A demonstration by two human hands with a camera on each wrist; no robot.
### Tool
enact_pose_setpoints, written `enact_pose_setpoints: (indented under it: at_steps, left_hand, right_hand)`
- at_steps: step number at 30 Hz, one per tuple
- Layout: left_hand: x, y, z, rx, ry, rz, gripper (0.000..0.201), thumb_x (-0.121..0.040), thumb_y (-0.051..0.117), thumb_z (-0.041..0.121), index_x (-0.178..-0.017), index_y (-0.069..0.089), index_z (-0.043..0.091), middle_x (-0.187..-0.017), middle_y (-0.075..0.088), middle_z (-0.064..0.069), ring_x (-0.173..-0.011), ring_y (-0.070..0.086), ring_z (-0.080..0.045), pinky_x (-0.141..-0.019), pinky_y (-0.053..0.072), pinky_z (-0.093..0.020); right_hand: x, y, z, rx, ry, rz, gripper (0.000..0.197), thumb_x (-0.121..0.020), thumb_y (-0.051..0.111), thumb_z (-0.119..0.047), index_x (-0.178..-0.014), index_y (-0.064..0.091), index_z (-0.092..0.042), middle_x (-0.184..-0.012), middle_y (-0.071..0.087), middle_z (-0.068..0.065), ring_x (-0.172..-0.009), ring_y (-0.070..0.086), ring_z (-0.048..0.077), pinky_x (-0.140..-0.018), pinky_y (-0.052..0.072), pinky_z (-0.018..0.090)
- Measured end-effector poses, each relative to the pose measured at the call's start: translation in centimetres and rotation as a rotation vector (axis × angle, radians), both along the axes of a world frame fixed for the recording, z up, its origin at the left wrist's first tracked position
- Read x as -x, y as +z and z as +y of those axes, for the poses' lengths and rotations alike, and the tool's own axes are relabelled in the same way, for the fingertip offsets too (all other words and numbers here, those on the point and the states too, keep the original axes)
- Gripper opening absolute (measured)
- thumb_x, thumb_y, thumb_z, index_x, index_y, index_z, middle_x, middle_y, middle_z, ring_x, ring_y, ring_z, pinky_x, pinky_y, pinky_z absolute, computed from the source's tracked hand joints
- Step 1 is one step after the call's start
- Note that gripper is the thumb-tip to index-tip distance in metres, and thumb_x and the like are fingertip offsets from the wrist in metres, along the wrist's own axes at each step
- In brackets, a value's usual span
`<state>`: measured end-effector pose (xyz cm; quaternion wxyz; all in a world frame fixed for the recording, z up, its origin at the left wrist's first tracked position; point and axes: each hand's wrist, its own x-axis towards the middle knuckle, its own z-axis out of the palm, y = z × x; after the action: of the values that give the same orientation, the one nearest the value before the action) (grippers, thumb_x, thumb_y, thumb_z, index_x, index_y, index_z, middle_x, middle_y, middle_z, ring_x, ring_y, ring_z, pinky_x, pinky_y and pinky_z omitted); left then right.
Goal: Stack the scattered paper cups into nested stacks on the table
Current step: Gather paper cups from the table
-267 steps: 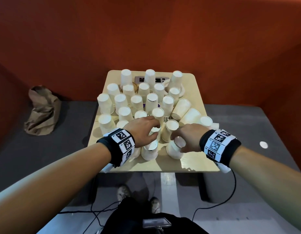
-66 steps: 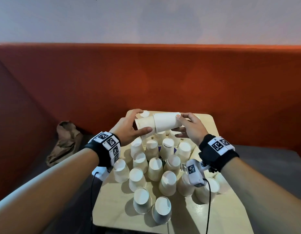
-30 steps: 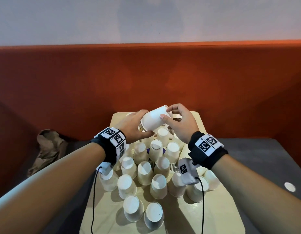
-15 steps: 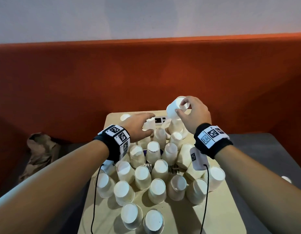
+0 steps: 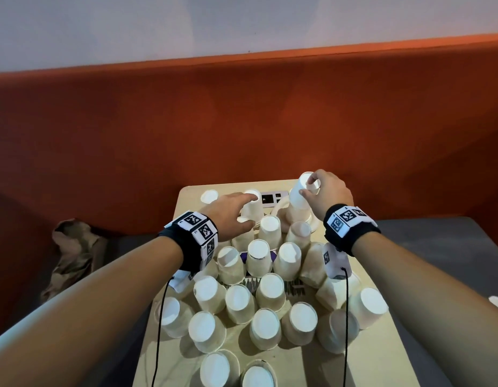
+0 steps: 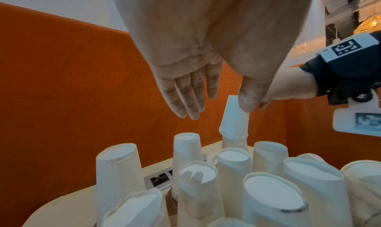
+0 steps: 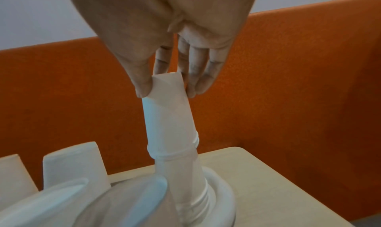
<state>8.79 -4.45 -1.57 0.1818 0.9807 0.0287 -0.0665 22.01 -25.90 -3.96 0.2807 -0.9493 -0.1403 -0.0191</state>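
- Your right hand (image 5: 327, 191) pinches the closed end of an upturned white cup (image 7: 168, 106) between thumb and fingers, at the far right corner of the table (image 5: 382, 356).
- That cup, with a second rim just under its own, sits mouth-down over the top of a stack (image 7: 186, 181) that stands in a round white dish (image 7: 223, 196) on the table; from your right wrist the stack leans a little.
- Your left hand (image 5: 231, 213) is spread with straight fingers and grips nothing. It hovers above an upturned cup (image 5: 252, 208) at the far edge of the table, left of the stack. You can't tell whether the fingertips touch it.
- A power socket panel (image 5: 271, 197) is set into the table between that cup and the stack.
- The rest of the cups (image 5: 259, 291) stand mouth-down and crowded together over the middle and near part of the table, nearer you than the stack.
- A crumpled brown paper bag (image 5: 74, 252) lies off the table to its left.
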Motion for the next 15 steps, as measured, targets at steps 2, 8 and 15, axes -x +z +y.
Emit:
enact_pose_setpoints:
  at_steps: [2, 8, 15]
  left_hand:
    - [-0.2, -0.4, 0.0, -0.006, 0.002, 0.022, 0.063, -0.088, 0.062, 0.04, -0.146, 0.039, 0.029, -0.146, 0.047, 0.004, -0.123, 0.053, -0.017, -0.103, 0.043, -0.039]
    - [-0.8, -1.2, -0.1, -0.017, -0.008, 0.033, 0.062, -0.09, 0.062, 0.04, -0.146, 0.038, 0.027, -0.149, 0.044, 0.003, -0.132, 0.046, -0.017, -0.105, 0.037, -0.031]
    - [-1.2, -1.5, 0.0, -0.014, -0.015, 0.037, 0.062, -0.091, 0.062, 0.04, -0.147, 0.038, 0.027, -0.149, 0.044, 0.003, -0.132, 0.046, -0.017, -0.104, 0.037, -0.03]
  right_hand:
    - [-0.3, -0.7, 0.2, 0.039, 0.023, 0.006, 0.022, -0.091, 0.067, -0.035, -0.106, 0.057, -0.022, -0.119, 0.059, -0.002, -0.087, 0.048, 0.017, -0.07, 0.037, 0.029]
    - [-0.8, -2.4, 0.8, 0.114, 0.045, 0.043, 0.023, -0.091, 0.067, -0.034, -0.107, 0.056, -0.022, -0.119, 0.061, 0.0, -0.096, 0.059, 0.026, -0.07, 0.039, 0.029]
    - [-0.9, -3.9, 0.9, 0.184, 0.067, 0.089, 0.023, -0.093, 0.063, -0.032, -0.113, 0.057, -0.023, -0.12, 0.06, 0.004, -0.099, 0.061, 0.028, -0.07, 0.038, 0.029]
